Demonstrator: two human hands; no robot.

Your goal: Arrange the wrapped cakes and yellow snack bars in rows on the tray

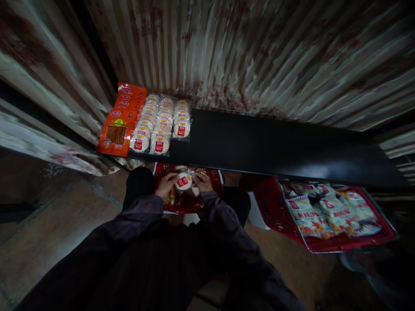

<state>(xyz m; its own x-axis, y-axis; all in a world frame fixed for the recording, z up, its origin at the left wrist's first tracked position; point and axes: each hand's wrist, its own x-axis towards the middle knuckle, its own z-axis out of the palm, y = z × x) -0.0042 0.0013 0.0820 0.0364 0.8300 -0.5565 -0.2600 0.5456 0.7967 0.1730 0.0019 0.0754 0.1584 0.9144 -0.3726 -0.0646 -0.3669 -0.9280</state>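
Observation:
My left hand (167, 185) and my right hand (202, 181) are over a red basket (214, 175) between my knees. Between them is a packaged round white cracker (183, 181) with a red label, in clear wrapping. The left fingers grip its left edge. The right fingers are closed on the wrapping at its right side. More white crackers and a few small packs lie in the basket below, partly hidden by my hands. On the black shelf (243, 138) ahead, similar wrapped crackers (160, 125) lie in overlapping rows beside orange snack packets (119, 121).
A second red basket (385, 233) at the right holds several white snack bags (337, 211). Pleated floral curtains (210, 52) hang behind the shelf and at its left. Brown floor tiles (81, 216) lie below. The scene is dim.

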